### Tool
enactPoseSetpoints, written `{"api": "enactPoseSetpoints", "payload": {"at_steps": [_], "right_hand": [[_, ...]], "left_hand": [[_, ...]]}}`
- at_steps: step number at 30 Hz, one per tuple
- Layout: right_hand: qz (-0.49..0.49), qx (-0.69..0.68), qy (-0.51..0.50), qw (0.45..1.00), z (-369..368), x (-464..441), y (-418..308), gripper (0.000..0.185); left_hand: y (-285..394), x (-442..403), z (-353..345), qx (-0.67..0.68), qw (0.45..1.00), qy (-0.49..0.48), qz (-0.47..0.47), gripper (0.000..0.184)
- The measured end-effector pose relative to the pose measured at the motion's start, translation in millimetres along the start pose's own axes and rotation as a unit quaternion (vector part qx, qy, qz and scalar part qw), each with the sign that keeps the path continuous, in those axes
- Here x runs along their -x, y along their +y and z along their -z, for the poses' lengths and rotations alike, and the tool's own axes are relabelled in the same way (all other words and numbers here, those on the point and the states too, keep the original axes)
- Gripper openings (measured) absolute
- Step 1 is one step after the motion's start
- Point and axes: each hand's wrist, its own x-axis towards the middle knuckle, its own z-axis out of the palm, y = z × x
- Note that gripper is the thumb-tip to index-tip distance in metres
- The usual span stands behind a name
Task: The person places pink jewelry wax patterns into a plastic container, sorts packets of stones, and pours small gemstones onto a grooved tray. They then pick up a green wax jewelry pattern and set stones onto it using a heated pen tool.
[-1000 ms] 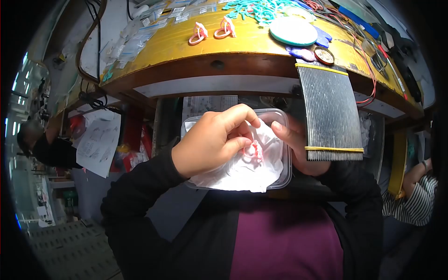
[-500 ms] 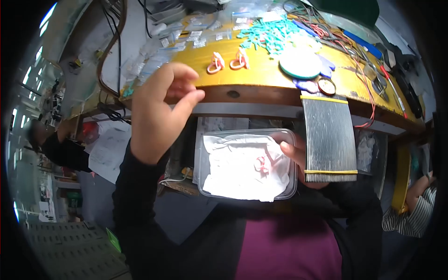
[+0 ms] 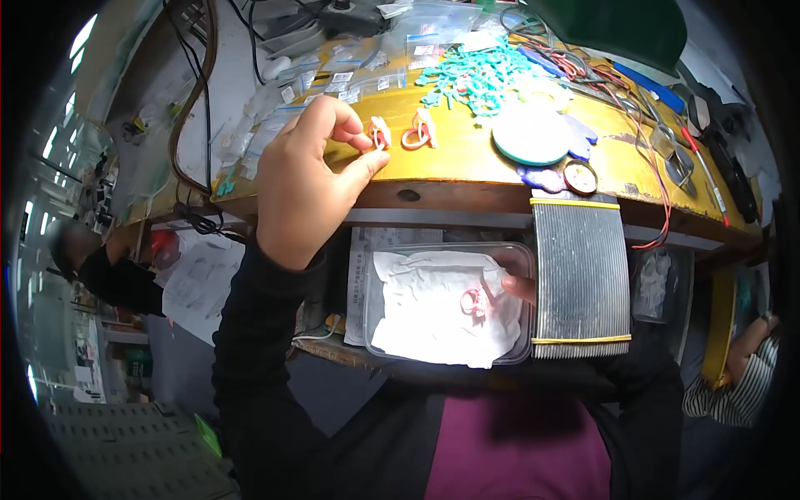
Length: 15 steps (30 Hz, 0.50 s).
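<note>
My left hand (image 3: 304, 187) reaches over the bench edge, its thumb and index fingertips pinched at the band of a pink ring-shaped piece (image 3: 380, 131), which stands on the bench. A second pink ring-shaped piece (image 3: 421, 131) stands just to its right. My right hand (image 3: 518, 287) grips the right side of a clear plastic container (image 3: 375, 321), thumb over the rim. Its other fingers are hidden behind a grey ribbed block (image 3: 581, 275) with yellow bands. White tissue (image 3: 417, 308) lines the container, and another pink ring-shaped piece (image 3: 474, 302) lies on it.
Teal pieces (image 3: 471, 79) are heaped on the yellow bench (image 3: 467, 167), near a round white disc (image 3: 529, 133). Small plastic bags (image 3: 342, 79) lie at the back left. Red wires (image 3: 654, 196) and tools (image 3: 679, 158) crowd the right. Other people sit at both sides.
My left hand has moved right and forward to the nearer pink ring-shaped piece, and its fingers have come to its band. The view has tilted slightly. My right hand stays on the container.
</note>
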Motion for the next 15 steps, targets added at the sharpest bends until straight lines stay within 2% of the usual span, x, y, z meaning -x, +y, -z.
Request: {"api": "enactPoseSetpoints", "payload": {"at_steps": [2, 11, 15], "right_hand": [[0.001, -0.006, 0.005, 1.000, -1.0, -0.9, -0.4, 0.036], [0.004, -0.020, 0.018, 1.000, -0.5, -0.2, 1.8, 0.035], [0.002, -0.021, 0.023, 1.000, -0.9, 0.9, 1.6, 0.035]], "left_hand": [[-3.5, -0.8, -3.5, 0.014, 0.999, 0.025, -0.019, 0.027], [-3.5, 1.2, -6.9, 0.050, 0.998, 0.028, -0.005, 0.020], [-1.3, 8.7, -0.8, 0.025, 0.995, 0.082, -0.048, 0.018]]}}
